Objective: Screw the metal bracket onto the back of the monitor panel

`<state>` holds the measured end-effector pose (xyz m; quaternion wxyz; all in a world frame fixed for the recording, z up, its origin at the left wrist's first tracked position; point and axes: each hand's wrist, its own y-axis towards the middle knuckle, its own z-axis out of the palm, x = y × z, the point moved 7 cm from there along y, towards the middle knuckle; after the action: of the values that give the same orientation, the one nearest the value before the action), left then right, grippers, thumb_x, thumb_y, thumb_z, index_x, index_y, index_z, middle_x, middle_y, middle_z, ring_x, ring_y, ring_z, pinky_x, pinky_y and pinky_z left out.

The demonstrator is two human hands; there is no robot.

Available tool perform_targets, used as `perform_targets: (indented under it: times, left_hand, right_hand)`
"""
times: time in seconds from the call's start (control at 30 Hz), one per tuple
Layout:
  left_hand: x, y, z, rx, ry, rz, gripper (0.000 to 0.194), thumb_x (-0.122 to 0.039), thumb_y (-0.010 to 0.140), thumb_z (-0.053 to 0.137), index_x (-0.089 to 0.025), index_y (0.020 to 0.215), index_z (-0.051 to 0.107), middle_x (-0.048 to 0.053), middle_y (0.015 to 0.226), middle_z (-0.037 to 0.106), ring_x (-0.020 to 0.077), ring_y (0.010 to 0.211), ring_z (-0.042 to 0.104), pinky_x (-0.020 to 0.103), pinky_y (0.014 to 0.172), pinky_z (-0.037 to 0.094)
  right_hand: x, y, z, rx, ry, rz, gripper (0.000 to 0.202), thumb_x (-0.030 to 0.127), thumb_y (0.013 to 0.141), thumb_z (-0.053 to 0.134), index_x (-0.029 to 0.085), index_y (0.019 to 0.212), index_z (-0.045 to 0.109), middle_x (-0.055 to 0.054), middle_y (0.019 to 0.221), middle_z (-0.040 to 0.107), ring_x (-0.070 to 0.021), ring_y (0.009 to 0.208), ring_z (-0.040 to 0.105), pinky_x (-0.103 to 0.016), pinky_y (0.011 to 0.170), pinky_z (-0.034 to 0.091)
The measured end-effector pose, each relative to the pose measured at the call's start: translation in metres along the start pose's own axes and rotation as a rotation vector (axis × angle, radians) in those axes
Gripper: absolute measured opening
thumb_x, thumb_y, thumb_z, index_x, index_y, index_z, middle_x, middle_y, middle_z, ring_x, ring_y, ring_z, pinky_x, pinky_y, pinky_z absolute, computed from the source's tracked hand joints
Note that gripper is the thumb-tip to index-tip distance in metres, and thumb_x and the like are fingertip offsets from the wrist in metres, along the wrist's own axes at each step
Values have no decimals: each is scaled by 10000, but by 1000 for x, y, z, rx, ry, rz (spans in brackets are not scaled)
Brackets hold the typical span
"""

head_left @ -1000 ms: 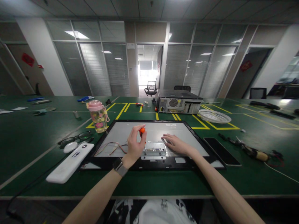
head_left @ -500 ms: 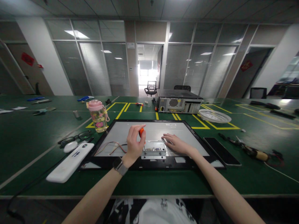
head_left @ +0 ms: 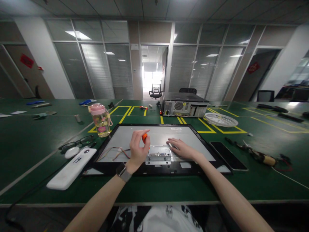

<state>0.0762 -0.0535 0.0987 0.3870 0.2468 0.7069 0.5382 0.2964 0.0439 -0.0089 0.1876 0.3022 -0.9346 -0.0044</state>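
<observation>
A flat display panel (head_left: 154, 133) with a black frame lies on the green table. My left hand (head_left: 138, 146), with a watch at the wrist, is closed round the orange handle of a screwdriver (head_left: 144, 138) at the left end of a metal bracket (head_left: 158, 154). The tool's tip is too small to make out. Resting on the panel right of the bracket is my right hand (head_left: 181, 149), its fingers spread and nothing seen in it. Thin wires (head_left: 114, 151) lie on the panel left of my left hand.
A pink-lidded bottle (head_left: 100, 120), glasses (head_left: 79, 143) and a long white device (head_left: 72, 169) stand or lie on the left. Behind the panel is a computer case (head_left: 184, 104). To the right are a white basket (head_left: 221, 120), a phone (head_left: 228, 155) and a cabled part (head_left: 263, 158).
The orange handle has tilted slightly within my left hand's fingers. My right hand stays in place on the panel.
</observation>
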Motion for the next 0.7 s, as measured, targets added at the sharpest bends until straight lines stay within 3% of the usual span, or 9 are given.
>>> perform_targets:
  times: [0.13, 0.27, 0.33, 0.43, 0.57, 0.7]
  left_hand:
    - [2, 1, -3, -45, 26, -43, 70, -245, 877, 617, -191, 908, 648, 13, 809, 550, 149, 754, 558, 282, 703, 481]
    - [10, -3, 2, 21, -83, -95, 275, -263, 971, 403, -190, 1059, 653, 85, 1021, 626, 200, 971, 601, 344, 837, 500]
    - [12, -4, 4, 51, -125, -112, 340, -241, 988, 337, -193, 1147, 634, 93, 1068, 658, 198, 986, 611, 353, 860, 499]
    - [11, -3, 5, 44, -84, -101, 263, -254, 970, 445, -200, 1145, 634, 58, 935, 661, 167, 839, 607, 316, 781, 503]
    - [7, 0, 1, -28, -3, -72, 113, -279, 886, 630, -200, 961, 658, -4, 787, 520, 131, 708, 540, 275, 704, 483]
    - [10, -1, 0, -16, -34, -95, 184, -300, 948, 502, -197, 979, 652, 48, 916, 554, 168, 861, 582, 303, 767, 498]
  right_hand:
    - [2, -1, -1, -3, 4, 0, 436, 328, 954, 439, 204, 1364, 523, -152, 1492, 451, -283, 1412, 362, -535, 1153, 234]
    - [3, -1, -2, -2, 5, 6, 437, 330, 955, 435, 205, 1364, 524, -154, 1494, 448, -286, 1411, 364, -540, 1154, 227]
    - [2, -1, -2, -2, 10, 7, 435, 332, 955, 436, 213, 1364, 525, -149, 1494, 450, -285, 1414, 360, -545, 1155, 221]
    - [1, 0, -1, 1, 6, 6, 433, 332, 956, 437, 221, 1365, 520, -142, 1494, 451, -279, 1418, 354, -550, 1156, 216]
    - [1, 0, -1, 6, -4, 7, 431, 326, 960, 432, 206, 1365, 520, -154, 1496, 444, -280, 1414, 359, -544, 1157, 218]
    - [1, -1, -1, -3, -3, 4, 430, 333, 961, 435, 213, 1365, 522, -149, 1492, 451, -276, 1412, 364, -537, 1156, 231]
